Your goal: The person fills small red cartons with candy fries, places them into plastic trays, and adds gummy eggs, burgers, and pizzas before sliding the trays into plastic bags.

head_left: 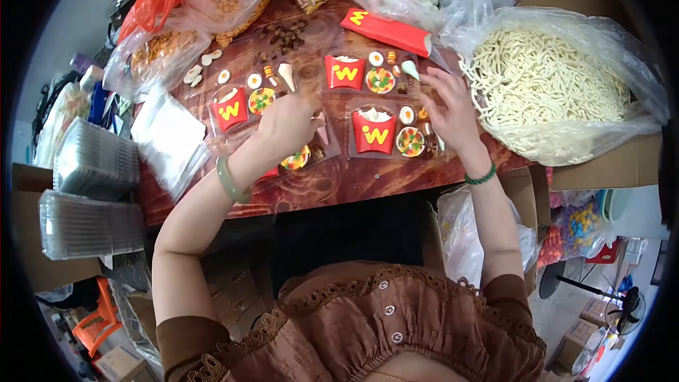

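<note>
My left hand is closed over the lower middle set of small toy foods, its fingertips by a pink piece; what it holds, if anything, is hidden. My right hand has its fingers spread above the right-hand sets, near a pale green-white cone. Around the hands lie clear trays with red fry boxes, pizza discs and egg pieces. A white cone is just above my left hand.
A big bag of cream-coloured sticks stands at the right. A flat red packet and dark small pieces lie at the back. Clear bags and stacked plastic trays are at the left.
</note>
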The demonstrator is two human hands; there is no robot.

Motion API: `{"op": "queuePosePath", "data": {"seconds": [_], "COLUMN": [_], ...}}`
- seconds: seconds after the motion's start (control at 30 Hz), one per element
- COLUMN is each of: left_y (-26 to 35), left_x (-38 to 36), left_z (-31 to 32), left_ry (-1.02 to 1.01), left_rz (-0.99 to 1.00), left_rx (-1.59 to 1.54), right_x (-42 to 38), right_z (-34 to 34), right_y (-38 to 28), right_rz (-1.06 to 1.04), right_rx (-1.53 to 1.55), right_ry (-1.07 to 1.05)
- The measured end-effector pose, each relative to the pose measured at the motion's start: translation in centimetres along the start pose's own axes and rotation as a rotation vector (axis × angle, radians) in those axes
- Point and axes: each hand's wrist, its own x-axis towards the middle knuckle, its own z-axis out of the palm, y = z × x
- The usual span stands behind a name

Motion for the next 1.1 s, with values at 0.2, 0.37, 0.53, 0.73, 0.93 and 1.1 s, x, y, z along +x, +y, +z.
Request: {"op": "queuePosePath", "data": {"seconds": [0.2,0.37,0.53,0.73,0.93,1.1], "left_y": [3.1,3.0,1.9,-2.6,-6.8,-13.2], "left_x": [-2.6,-6.6,-9.3,-13.3,-19.1,-22.1], "left_z": [-2.0,-3.6,-2.0,-4.7,-11.0,-13.5], "left_ry": [0.260,0.273,0.377,0.928,1.386,1.425], "left_rz": [-0.041,-0.160,-0.234,-0.308,-0.441,-0.559], "left_rx": [-0.185,-0.231,-0.228,0.008,0.303,0.400], "right_x": [6.4,4.7,3.9,10.4,17.6,23.7], "right_z": [4.0,2.1,3.1,4.6,11.2,22.2], "right_y": [8.4,4.9,5.9,-8.3,-33.3,-47.6], "right_rz": [-0.007,0.267,0.059,0.052,-0.581,-0.821], "right_rx": [-0.306,0.177,0.055,0.438,0.883,0.823], "right_ry": [0.067,-0.151,-0.168,-0.386,-0.672,-0.498]}}
